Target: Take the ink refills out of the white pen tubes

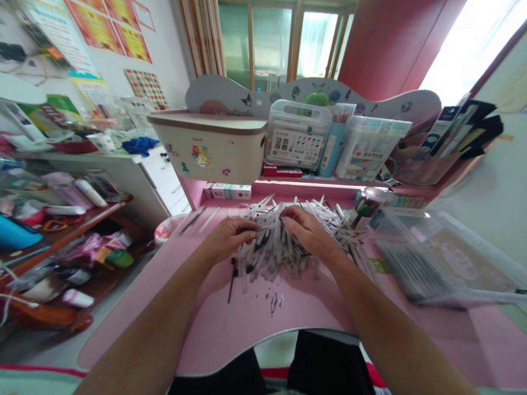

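Note:
A large heap of whitish, see-through pen barrels (267, 258) with dark parts among them lies on the pink desk (230, 334). My left hand (226, 237) is over the heap's left side, thumb and forefinger pinched on a thin pale pen barrel (267, 226) that points toward the right hand. Just across from it, my right hand (307, 229) has its fingertips closed above the middle of the heap. A small dark bit shows at those fingertips, too small to name. Dark slim pen parts (231, 282) lie at the heap's near left edge.
A clear plastic box (486, 293) holding rows of dark sticks stands at right. Beside the heap is a clear jar (370, 204) of pens. Behind, a shelf carries a cream bin (222, 156) and marker cases (298, 137). Small black scraps (274, 302) lie near the front edge.

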{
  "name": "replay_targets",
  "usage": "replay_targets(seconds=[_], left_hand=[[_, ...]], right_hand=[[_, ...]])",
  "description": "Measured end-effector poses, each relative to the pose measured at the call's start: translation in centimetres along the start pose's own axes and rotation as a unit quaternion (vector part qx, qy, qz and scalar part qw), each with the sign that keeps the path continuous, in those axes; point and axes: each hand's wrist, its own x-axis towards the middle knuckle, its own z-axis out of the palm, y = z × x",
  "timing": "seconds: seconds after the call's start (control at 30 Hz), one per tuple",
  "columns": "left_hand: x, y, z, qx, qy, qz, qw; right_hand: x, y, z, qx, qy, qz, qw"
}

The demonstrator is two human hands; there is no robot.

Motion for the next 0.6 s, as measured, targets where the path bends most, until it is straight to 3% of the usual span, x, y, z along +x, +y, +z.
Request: replay_targets(seconds=[0.2,0.4,0.6], left_hand=[[0.04,0.11,-0.1,0.001,0.0,-0.005,1.0],[0.03,-0.01,0.21,-0.002,0.002,-0.001,1.0],[0.1,-0.68,0.18,0.01,0.003,0.006,1.0]], right_hand=[[0.35,0.22,0.17,-0.052,-0.001,-0.034,0.998],[0.07,0.11,0.12,-0.058,-0.011,0.021,0.998],[0.26,0.07,-0.13,-0.057,-0.002,-0.032,0.998]])
